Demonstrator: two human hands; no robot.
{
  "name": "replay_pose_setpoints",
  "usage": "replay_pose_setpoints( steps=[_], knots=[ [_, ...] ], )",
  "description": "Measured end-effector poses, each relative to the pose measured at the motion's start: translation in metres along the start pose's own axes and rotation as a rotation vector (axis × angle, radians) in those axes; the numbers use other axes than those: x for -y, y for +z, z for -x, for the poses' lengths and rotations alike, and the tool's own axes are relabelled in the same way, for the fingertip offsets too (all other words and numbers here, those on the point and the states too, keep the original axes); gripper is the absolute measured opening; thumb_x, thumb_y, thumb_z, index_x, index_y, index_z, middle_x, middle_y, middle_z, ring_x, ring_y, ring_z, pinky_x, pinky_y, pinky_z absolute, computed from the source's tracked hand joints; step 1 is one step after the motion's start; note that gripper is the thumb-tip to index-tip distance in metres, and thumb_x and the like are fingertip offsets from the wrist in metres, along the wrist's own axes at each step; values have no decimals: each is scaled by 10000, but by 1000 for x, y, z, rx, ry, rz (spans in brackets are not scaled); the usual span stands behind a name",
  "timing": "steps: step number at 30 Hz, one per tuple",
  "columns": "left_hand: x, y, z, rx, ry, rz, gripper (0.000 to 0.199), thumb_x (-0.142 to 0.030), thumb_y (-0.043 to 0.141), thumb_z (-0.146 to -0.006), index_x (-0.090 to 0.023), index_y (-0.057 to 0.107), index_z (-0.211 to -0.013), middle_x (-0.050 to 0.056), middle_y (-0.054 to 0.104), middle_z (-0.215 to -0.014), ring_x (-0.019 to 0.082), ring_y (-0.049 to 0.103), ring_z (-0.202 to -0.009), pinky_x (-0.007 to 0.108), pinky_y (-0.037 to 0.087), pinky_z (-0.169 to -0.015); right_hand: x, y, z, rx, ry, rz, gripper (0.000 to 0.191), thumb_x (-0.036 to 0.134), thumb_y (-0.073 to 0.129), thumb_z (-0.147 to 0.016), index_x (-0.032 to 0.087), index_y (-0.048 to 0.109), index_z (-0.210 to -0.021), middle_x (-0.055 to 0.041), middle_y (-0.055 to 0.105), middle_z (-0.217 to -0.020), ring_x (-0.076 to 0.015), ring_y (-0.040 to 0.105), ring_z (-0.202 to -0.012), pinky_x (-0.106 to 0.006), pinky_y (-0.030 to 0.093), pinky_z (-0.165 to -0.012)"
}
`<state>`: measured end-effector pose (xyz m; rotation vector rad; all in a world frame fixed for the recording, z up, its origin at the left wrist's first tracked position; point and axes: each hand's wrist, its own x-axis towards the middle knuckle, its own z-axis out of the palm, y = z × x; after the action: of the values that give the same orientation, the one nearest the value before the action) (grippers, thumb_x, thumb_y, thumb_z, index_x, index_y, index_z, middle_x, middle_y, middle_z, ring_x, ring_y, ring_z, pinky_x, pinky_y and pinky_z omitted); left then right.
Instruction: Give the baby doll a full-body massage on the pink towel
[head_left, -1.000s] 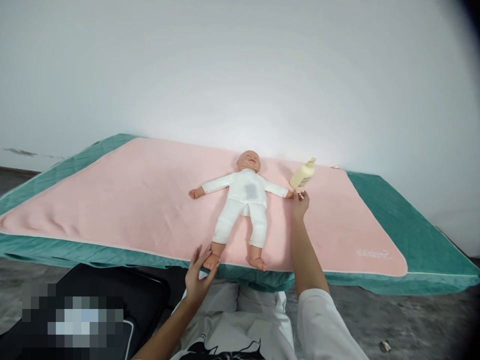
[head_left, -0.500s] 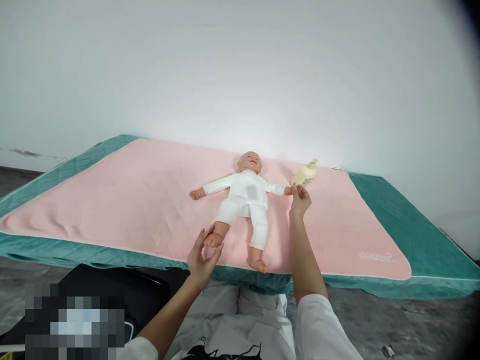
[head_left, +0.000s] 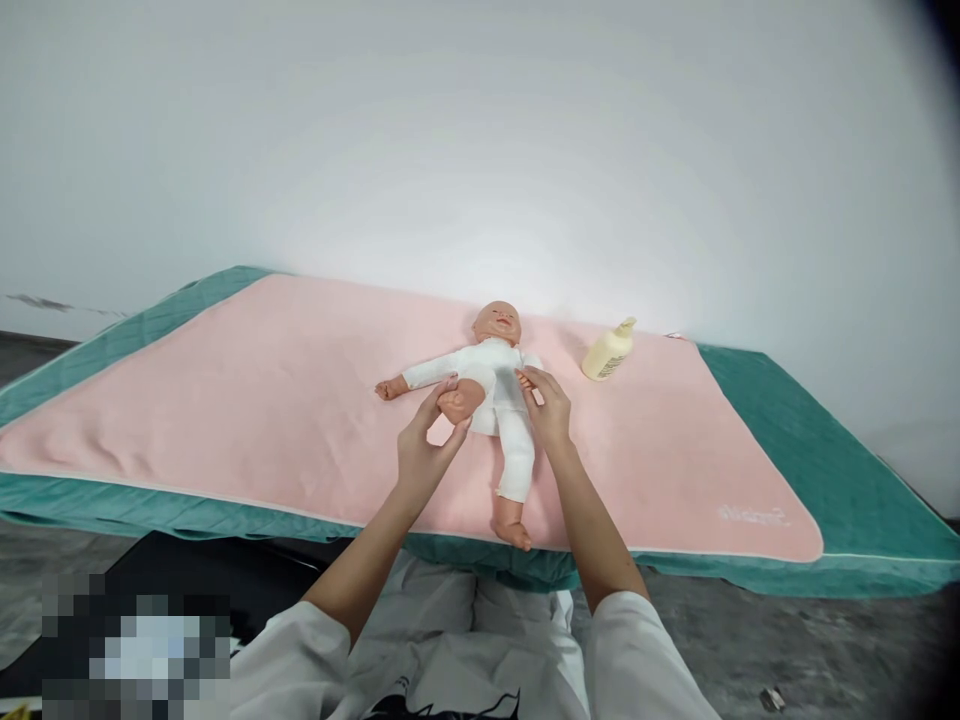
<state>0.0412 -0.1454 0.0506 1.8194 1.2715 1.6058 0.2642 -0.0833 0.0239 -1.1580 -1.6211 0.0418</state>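
Note:
A baby doll (head_left: 484, 360) with a white cloth body lies on its back on a pink mat (head_left: 300, 400), its head towards the wall. My left hand (head_left: 429, 440) grips the doll's foot (head_left: 463, 400), thumb below and fingers above, with that leg bent up over the belly. Closed around the doll's hand, my right hand (head_left: 549, 408) holds that arm folded in across the body. The doll's other leg (head_left: 515, 460) lies straight towards me, and its other arm (head_left: 427, 372) stretches out to the left.
A pale yellow pump bottle (head_left: 609, 352) stands on the mat right of the doll. Beneath the mat is a green padded cover (head_left: 832, 450), against a white wall (head_left: 480, 150). A black chair-like object (head_left: 202, 590), partly pixelated, is at the lower left.
My left hand has lifted the doll's foot up towards its belly. My right hand has brought the doll's outstretched arm inward, away from the bottle.

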Motion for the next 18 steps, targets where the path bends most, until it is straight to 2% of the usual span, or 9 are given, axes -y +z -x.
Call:
replay_pose_setpoints(
  steps=[3, 7, 18],
  knots=[
    [-3, 5, -13, 50, -7, 31, 496, -289, 648, -833, -238, 524, -1311, 55, 632, -1288, 231, 606, -1185, 386, 487, -1036, -3, 6, 6, 79, -51, 74, 281, 291, 481, -942, 252, 678, -1138, -53, 679, -1193, -178, 632, -1121, -361, 527, -1006],
    [-4, 13, -19, 109, 7, 55, 429, -271, 637, -838, -224, 547, -1254, 46, 642, -1265, 224, 586, -1209, 385, 463, -1055, -7, 8, 10, 105, -83, 128, 291, 296, 468, -951, 254, 676, -1150, -44, 681, -1186, -171, 632, -1124, -351, 534, -1008],
    [10, 28, -13, 104, 59, 58, 426, -256, 628, -843, -205, 535, -1255, 73, 622, -1295, 214, 590, -1205, 383, 471, -1044, -10, 7, 12, 117, -109, 143, 291, 294, 469, -954, 244, 671, -1157, -52, 683, -1176, -172, 633, -1114, -345, 536, -999]
  ],
)
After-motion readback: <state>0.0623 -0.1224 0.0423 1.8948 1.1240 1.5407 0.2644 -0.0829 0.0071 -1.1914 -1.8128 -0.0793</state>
